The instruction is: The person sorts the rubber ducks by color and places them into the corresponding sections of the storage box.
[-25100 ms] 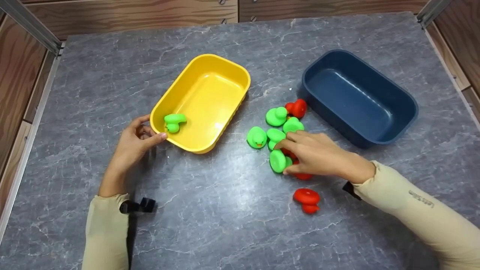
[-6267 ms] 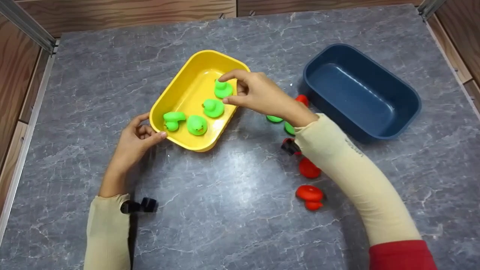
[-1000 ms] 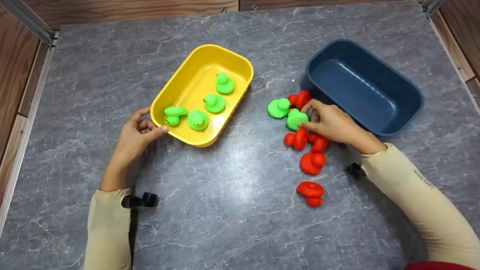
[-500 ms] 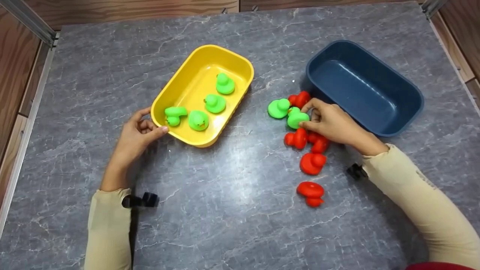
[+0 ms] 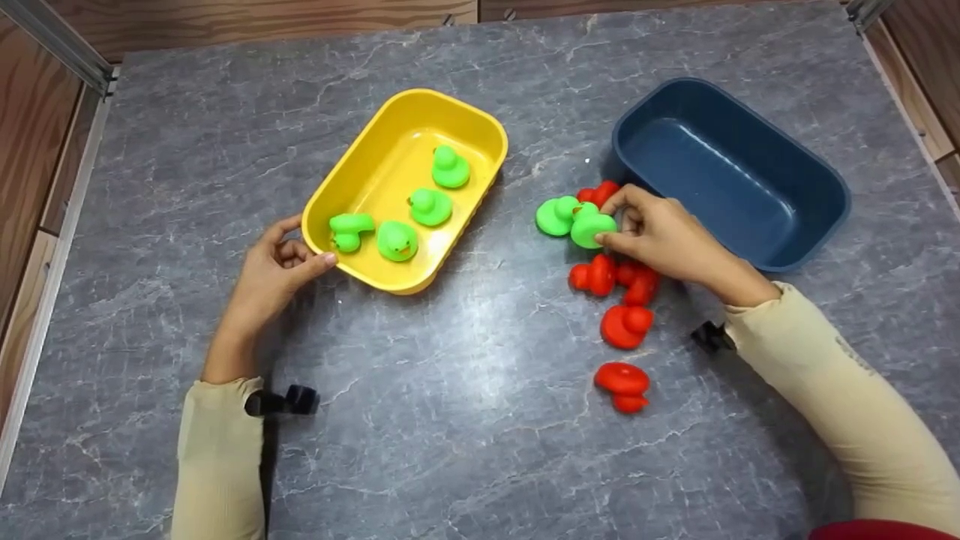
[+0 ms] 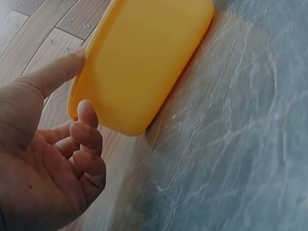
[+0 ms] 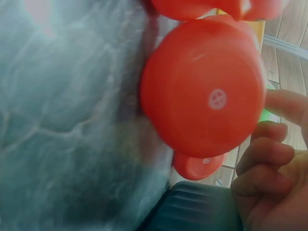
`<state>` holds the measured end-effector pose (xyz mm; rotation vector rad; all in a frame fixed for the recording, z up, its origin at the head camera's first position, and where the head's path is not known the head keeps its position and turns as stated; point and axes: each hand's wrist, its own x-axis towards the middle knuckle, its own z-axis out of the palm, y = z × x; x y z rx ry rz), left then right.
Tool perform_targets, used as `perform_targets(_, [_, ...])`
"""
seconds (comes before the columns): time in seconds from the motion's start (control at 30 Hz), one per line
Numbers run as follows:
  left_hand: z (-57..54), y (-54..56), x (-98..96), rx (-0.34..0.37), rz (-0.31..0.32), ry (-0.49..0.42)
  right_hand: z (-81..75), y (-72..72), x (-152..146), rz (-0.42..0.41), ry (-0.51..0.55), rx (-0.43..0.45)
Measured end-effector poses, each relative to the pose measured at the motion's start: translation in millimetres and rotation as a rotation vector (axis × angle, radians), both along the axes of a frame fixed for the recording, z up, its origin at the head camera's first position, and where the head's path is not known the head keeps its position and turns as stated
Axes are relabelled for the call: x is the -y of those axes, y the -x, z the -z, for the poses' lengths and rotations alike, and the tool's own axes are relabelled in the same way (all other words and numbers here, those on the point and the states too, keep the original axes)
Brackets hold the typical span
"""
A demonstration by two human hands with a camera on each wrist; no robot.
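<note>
In the head view my left hand (image 5: 266, 281) grips the near-left corner of a yellow tub (image 5: 416, 112), thumb over the rim and fingers against the outside. Several green rubber ducks (image 5: 430, 208) are in the tub, one of them tipped over. Between thumb and index finger my right hand (image 5: 667, 236) pinches a green duck (image 5: 592, 231), just above the loose group. A second loose green duck (image 5: 553, 217) lies left of it. Red ducks surround the hand; in the right wrist view one red duck (image 7: 202, 86) mostly hides the pinched one.
A dark blue tub (image 5: 720, 165) with nothing in it stands right of the hand. Several red ducks (image 5: 625, 328) lie in a rough column on the grey marbled table (image 5: 420, 420). Wooden panels (image 5: 262, 30) border the table.
Earlier one green duck was in the yellow tub; now several are. My right hand went from the tub back to the group and has just raised a green duck slightly. The left hand stays put.
</note>
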<state>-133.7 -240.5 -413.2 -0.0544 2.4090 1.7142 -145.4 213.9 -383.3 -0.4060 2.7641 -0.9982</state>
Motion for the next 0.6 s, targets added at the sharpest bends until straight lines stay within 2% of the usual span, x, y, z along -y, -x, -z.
perform_targets(0.13, [-0.8,0.1,0.2,0.003,-0.002,-0.005,-5.7,0.2,3,0.008,0.038,0.02])
perform_targets(0.6, [0.2,-0.3,0.0,0.01,-0.008,-0.003,-20.4,3.8,16,0.047,0.168,-0.01])
